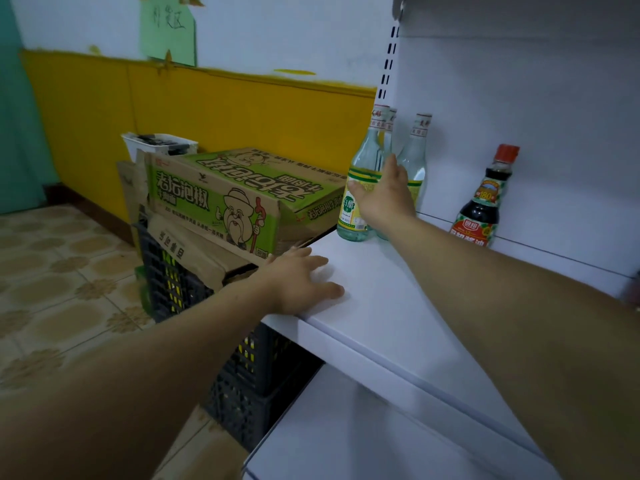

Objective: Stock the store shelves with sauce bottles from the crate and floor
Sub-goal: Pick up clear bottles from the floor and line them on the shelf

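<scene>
Stocking is in its placing step, to judge by how things lie: bottles already stand on the white shelf (381, 306), and both hands are at it, neither one carrying anything. Below the shelf's front edge a lower shelf board (346, 431) shows. On the shelf's front left corner the left hand (301, 282) rests flat, fingers spread and relaxed, as if bracing. Just off the shelf's left end stands the black crate (173, 285). Its contents are hidden under flattened cardboard and a green printed carton (221, 199). Farther back along the shelf's left end the right hand (384, 195) lies against a cluster of three clear vinegar bottles (360, 188). Its thumb is spread across the front bottle's label and the one finger that shows is straight, pointing up between the bottles, so it seems to press or steady them, not to clasp one. To the right of these, near the shelf's back, a dark soy sauce bottle (485, 202) stands alone, well apart from them. Next, I judge, the bottles want nudging upright and close together. After that comes a reach back to the crate, which calls for shifting the carton aside first. Behind the shelf rises a white back panel with a slotted upright (388, 64). Left of the shelf there is a patterned tile floor (52, 271). Beyond it is a yellow and white wall (207, 105) bearing a green paper sign (169, 29).
</scene>
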`<state>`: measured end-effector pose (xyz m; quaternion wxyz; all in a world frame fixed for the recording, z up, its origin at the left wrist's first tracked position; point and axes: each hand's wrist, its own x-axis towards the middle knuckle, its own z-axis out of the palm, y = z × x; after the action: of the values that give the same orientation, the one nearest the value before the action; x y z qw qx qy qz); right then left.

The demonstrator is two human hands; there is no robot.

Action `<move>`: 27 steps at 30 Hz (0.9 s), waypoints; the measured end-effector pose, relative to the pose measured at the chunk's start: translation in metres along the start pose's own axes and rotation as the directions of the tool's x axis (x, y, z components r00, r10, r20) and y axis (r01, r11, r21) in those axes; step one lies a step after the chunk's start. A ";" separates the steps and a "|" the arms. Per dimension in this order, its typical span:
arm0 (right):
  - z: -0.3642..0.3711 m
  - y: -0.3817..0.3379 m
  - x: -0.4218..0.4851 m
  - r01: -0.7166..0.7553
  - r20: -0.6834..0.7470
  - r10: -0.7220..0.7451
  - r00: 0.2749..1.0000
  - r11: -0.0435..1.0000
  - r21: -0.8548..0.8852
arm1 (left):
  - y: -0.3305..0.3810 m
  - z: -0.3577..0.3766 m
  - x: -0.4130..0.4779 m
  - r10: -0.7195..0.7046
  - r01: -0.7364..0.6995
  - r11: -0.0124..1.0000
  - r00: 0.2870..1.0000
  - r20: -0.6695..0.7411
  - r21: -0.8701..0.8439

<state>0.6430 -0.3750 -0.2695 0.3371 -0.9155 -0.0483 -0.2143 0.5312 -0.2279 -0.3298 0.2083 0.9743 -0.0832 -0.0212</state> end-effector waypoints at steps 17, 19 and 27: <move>-0.027 -0.150 -0.197 0.298 0.477 -0.266 0.838 0.954 0.008 | -0.033 -0.066 -0.243 -0.376 0.373 0.927 0.916 -0.143 -0.046; -0.020 -0.172 -0.228 0.349 0.525 -0.321 0.788 0.936 0.047 | -0.042 -0.062 -0.283 -0.432 0.429 0.902 0.886 -0.171 -0.054; 0.018 -0.239 -0.326 0.565 0.631 -0.523 0.573 0.810 0.159 | -0.087 -0.045 -0.421 -0.708 0.676 0.707 0.671 -0.222 -0.208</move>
<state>0.2990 -0.1616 -0.2772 0.1889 -0.8807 -0.4339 0.0215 0.1328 -0.0599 -0.3219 0.2468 0.9123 0.3247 0.0374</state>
